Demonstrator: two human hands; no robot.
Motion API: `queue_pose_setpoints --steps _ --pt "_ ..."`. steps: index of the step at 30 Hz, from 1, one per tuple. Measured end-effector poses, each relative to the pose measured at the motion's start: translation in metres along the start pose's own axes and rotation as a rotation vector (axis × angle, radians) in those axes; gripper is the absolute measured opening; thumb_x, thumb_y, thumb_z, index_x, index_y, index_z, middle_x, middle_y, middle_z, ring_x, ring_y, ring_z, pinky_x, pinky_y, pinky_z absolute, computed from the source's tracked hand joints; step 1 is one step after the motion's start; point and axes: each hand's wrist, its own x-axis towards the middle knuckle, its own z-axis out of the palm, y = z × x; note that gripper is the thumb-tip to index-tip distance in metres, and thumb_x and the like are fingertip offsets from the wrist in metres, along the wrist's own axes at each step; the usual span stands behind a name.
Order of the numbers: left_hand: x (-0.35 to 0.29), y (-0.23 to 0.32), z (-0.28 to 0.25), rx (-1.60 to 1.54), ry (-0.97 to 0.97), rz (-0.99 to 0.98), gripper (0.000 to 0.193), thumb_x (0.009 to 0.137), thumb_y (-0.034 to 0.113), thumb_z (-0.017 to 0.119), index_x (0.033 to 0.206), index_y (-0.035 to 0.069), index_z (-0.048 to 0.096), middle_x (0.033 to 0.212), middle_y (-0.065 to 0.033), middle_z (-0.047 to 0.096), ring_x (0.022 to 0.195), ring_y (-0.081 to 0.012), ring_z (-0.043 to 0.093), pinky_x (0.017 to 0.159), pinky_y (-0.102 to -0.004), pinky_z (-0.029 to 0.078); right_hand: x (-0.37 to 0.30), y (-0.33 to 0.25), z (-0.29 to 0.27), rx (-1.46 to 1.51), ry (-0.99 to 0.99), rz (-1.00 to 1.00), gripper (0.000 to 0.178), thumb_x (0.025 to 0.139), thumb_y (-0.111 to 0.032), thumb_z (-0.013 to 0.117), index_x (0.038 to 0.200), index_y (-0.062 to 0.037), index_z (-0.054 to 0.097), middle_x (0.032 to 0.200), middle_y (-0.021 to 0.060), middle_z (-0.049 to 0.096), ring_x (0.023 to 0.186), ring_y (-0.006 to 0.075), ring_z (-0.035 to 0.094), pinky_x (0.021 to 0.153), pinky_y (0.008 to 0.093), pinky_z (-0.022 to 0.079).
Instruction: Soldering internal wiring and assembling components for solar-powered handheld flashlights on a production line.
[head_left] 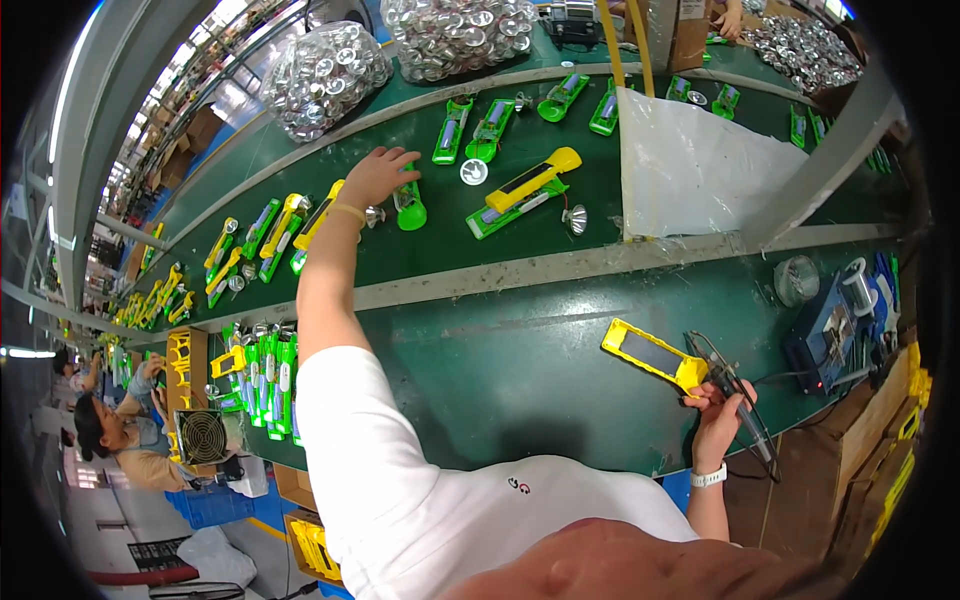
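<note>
Casing point(655, 352), yellow, juts forward-left from the right hand point(716, 412).

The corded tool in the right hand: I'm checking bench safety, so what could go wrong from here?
If the corded tool, which looks like a soldering iron, is hot, it might mark the yellow casing held in the same right hand. The left hand might also knock the reflector beside the green housing at its fingers.
</note>
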Motion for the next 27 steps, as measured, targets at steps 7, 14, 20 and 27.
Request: queue_pose_setpoints --steps 7,14,20,27 --pt "-0.059 0.075 -0.103 -0.397 0.196 -0.033 0.049 0.062 0.015 0.065 0.109 0.006 0.053 0.102 -0.0115 0.055 0.103 -0.0300 0.050 0.092 -0.0416 0.039 -0.003 -0.001 -0.007 0.080 -0.053 0.024 0.034 0.098 -0.032 0.033 0.122 -0.0088 0.027 0.093 0.0165 0.055 0.077 0.0244 0.061 0.066 0.0346 0.054" --pt "-0.072 0.268 -0.180 -0.824 0.316 -0.011 0.046 0.061 0.021 0.069 0.101 0.004 0.054 0.083 -0.0100 0.057 0.081 -0.0272 0.055 0.075 -0.0378 0.042 0.030 0.010 0.064 0.140 -0.392 0.458 0.054 0.094 -0.047 0.033 0.105 0.0036 0.049 0.094 0.0128 0.057 0.084 0.0217 0.061 0.075 0.0323 0.051" --pt "-0.070 0.319 -0.193 -0.657 0.499 -0.172 0.046 0.064 0.022 0.073 0.105 0.005 0.058 0.095 -0.0066 0.059 0.084 -0.0250 0.055 0.076 -0.0373 0.042 0.018 0.018 0.092 -0.033 -0.428 0.180 0.030 0.099 -0.035 0.031 0.116 -0.0102 0.036 0.095 0.0088 0.060 0.079 0.0110 0.057 0.062 0.0214 0.038" --pt "-0.134 0.324 -0.160 -0.752 0.391 -0.374 0.054 0.061 0.044 0.076 0.096 0.006 0.057 0.091 -0.0117 0.055 0.090 -0.0303 0.052 0.078 -0.0409 0.041 0.017 0.000 0.024 0.302 0.053 -0.014 0.032 0.097 -0.035 0.037 0.107 -0.0059 0.044 0.079 0.0090 0.054 0.067 0.0137 0.048 0.053 0.0222 0.035"
